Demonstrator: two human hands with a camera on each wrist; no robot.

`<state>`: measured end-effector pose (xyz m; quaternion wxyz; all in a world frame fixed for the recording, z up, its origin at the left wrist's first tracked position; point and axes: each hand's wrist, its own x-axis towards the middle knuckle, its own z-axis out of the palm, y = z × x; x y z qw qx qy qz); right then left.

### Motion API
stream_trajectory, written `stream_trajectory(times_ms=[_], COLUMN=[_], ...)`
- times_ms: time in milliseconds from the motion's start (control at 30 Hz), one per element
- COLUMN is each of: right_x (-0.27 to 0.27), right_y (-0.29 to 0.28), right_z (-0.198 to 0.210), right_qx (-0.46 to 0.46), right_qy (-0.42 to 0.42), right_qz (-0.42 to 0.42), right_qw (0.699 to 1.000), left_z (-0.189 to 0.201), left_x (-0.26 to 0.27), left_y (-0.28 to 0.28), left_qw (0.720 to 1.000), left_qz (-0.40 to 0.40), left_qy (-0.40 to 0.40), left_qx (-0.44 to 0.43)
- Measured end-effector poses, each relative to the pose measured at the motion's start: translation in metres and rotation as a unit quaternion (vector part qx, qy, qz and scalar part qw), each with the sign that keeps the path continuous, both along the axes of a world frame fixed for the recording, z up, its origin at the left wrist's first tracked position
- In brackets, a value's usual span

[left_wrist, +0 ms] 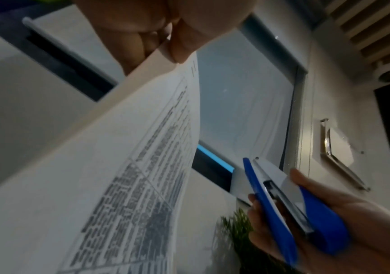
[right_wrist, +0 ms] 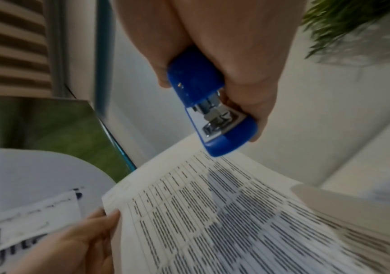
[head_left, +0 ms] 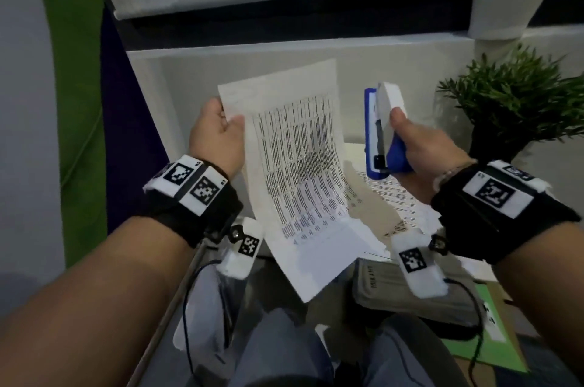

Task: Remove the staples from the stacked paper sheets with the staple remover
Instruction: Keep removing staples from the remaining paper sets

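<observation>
Two hands, left (head_left: 218, 130) pinching sheets (head_left: 300, 165), right (head_left: 423, 149) gripping staple remover (head_left: 376, 130)

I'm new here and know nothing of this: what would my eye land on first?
The printed sheets stand out first, held up in the middle by the left hand, which pinches their upper corner. Just to the right, the right hand grips a blue and white staple remover. A green plant sits at the far right.

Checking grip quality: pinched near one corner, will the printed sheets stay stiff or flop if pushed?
Probably floppy: the printed sheets visibly bow below the left hand, which pinches one edge. Likely light, since that pinch alone seems to carry them. A push would probably just deflect them.
</observation>
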<state>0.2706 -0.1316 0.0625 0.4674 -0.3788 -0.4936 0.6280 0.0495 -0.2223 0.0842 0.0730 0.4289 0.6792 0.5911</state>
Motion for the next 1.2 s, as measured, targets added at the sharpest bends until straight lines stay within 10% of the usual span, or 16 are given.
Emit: stream_trajectory(times_ms=[367,700,1200], right_x=[-0.067,-0.127,-0.164], right_y=[-0.051,-0.09,-0.103], right_z=[0.051,0.013,0.014], right_qx=[0.054,0.306,0.304], right_qy=[0.233,0.021,0.028], right_qz=[0.008,-0.004,0.029], right_qw=[0.971,0.952,0.952], left_z=[-0.023,-0.071,-0.071], left_x=[-0.017,-0.023,-0.025], left_y=[-0.073,-0.109,-0.132], left_qw=[0.982,0.984,0.988], left_qz=[-0.088,-0.028,-0.001], left_qy=[0.141,0.154,0.151], left_qx=[-0.09,-0.084,-0.031])
